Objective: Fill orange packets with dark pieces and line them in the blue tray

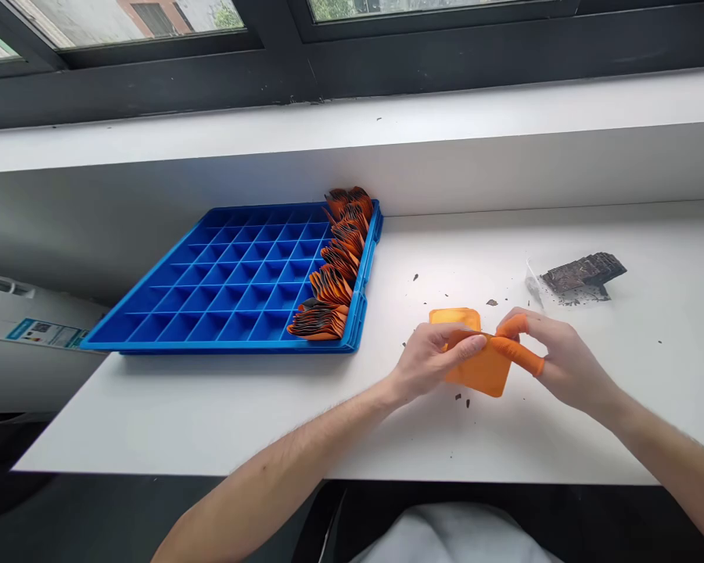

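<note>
My left hand (431, 356) pinches the left end of a thin, dark orange piece (479, 335), seen nearly edge-on. At its other end, my right hand (554, 352) has its thumb and a finger closed; both wear orange finger cots (521, 356). What the piece is I cannot make out. Just below both hands is a flat orange plastic item (484, 374) with rounded corners. A lighter orange part (454, 316) shows behind my left hand; whether the two are joined is hidden.
Left on the white table (240, 422) stands a blue compartment tray (223, 348), with folded orange-and-black pieces (332, 285) filling its right column. A stack of dark, thin pieces (587, 274) lies by a clear plastic bag (533, 283) at right. Dark flakes (491, 303) are scattered around.
</note>
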`<control>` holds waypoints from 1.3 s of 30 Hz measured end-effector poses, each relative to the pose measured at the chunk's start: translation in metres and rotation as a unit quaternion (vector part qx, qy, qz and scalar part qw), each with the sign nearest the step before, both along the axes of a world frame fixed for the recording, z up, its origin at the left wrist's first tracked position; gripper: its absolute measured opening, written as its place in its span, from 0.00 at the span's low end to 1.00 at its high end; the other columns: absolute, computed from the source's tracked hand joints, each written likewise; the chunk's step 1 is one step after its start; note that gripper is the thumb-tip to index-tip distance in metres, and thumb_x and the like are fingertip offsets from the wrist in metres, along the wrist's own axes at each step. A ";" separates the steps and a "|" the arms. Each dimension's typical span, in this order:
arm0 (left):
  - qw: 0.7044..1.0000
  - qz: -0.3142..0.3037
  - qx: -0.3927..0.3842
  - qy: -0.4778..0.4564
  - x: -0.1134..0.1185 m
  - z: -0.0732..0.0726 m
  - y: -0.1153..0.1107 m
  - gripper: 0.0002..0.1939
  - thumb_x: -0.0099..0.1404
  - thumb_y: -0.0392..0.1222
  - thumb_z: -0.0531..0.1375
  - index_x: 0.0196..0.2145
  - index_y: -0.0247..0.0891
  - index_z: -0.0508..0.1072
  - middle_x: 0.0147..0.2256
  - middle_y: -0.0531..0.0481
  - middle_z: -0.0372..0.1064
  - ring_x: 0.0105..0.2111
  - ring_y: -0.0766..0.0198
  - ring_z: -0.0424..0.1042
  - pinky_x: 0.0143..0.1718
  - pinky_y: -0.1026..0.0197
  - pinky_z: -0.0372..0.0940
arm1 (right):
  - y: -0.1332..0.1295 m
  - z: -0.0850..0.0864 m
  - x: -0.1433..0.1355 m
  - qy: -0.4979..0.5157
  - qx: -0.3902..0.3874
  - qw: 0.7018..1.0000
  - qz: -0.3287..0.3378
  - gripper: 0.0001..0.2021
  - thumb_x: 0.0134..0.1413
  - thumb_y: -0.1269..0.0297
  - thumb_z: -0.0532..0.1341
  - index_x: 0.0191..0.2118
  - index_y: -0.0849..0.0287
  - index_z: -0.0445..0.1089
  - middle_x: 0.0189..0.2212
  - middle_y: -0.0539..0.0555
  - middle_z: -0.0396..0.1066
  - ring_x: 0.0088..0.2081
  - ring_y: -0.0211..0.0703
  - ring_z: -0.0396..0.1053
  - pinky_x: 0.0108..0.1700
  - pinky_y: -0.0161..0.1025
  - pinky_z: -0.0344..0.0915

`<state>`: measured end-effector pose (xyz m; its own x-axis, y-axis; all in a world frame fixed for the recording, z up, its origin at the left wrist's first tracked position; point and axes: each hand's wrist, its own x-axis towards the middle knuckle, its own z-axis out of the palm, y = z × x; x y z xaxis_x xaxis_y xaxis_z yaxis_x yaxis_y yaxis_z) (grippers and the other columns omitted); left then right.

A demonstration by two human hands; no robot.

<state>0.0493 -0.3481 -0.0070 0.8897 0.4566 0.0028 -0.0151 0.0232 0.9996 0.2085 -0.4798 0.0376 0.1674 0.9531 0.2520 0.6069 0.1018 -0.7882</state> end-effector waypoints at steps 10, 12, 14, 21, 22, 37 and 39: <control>0.996 -0.080 -0.042 0.015 0.000 0.001 0.009 0.19 0.62 0.57 0.65 0.32 0.36 0.74 0.31 0.50 0.69 0.32 0.65 0.67 0.32 0.63 0.61 | 0.000 -0.018 0.000 0.087 -0.044 0.995 0.026 0.24 0.70 0.45 0.56 0.28 0.57 0.68 0.22 0.47 0.63 0.24 0.34 0.57 0.25 0.33 0.55; 0.992 -0.119 -0.032 0.021 0.000 0.003 0.013 0.18 0.62 0.55 0.66 0.31 0.35 0.74 0.31 0.50 0.69 0.32 0.66 0.66 0.32 0.64 0.61 | -0.001 -0.021 -0.002 0.077 -0.024 0.996 0.030 0.23 0.71 0.47 0.55 0.29 0.57 0.67 0.22 0.47 0.63 0.23 0.34 0.58 0.25 0.33 0.56; 0.993 -0.116 0.012 0.013 -0.001 0.005 0.013 0.17 0.65 0.54 0.64 0.31 0.35 0.75 0.29 0.51 0.68 0.31 0.67 0.65 0.32 0.64 0.60 | -0.002 -0.022 -0.003 0.067 -0.005 0.997 0.038 0.23 0.74 0.49 0.52 0.29 0.57 0.65 0.23 0.47 0.63 0.23 0.34 0.59 0.25 0.32 0.58; 0.975 -0.127 0.176 -0.048 -0.001 0.001 0.008 0.13 0.72 0.48 0.58 0.36 0.36 0.75 0.32 0.49 0.73 0.31 0.67 0.68 0.34 0.65 0.63 | -0.005 -0.029 -0.004 0.010 0.105 0.993 0.047 0.20 0.73 0.60 0.55 0.26 0.57 0.60 0.19 0.46 0.57 0.21 0.33 0.51 0.22 0.33 0.50; 0.966 -0.154 0.206 -0.037 -0.002 0.003 0.009 0.11 0.72 0.46 0.58 0.37 0.36 0.75 0.32 0.49 0.74 0.31 0.67 0.68 0.33 0.65 0.64 | -0.005 -0.030 -0.005 -0.008 0.133 0.989 0.055 0.19 0.72 0.63 0.56 0.26 0.57 0.60 0.19 0.46 0.56 0.21 0.34 0.50 0.22 0.34 0.49; 0.875 0.363 0.298 -0.119 -0.098 0.087 0.148 0.18 0.70 0.56 0.59 0.44 0.38 0.75 0.34 0.49 0.75 0.22 0.69 0.72 0.18 0.69 0.66 | -0.028 -0.078 0.017 -0.072 0.205 0.976 -0.015 0.12 0.70 0.59 0.56 0.39 0.50 0.77 0.29 0.52 0.74 0.25 0.43 0.72 0.23 0.36 0.66; 0.871 0.353 0.336 -0.060 -0.106 0.083 0.194 0.20 0.70 0.56 0.58 0.47 0.36 0.73 0.38 0.46 0.77 0.30 0.63 0.77 0.27 0.65 0.73 | -0.034 -0.090 0.019 -0.100 0.188 0.976 -0.048 0.12 0.68 0.57 0.57 0.39 0.47 0.78 0.33 0.53 0.76 0.31 0.48 0.76 0.30 0.38 0.72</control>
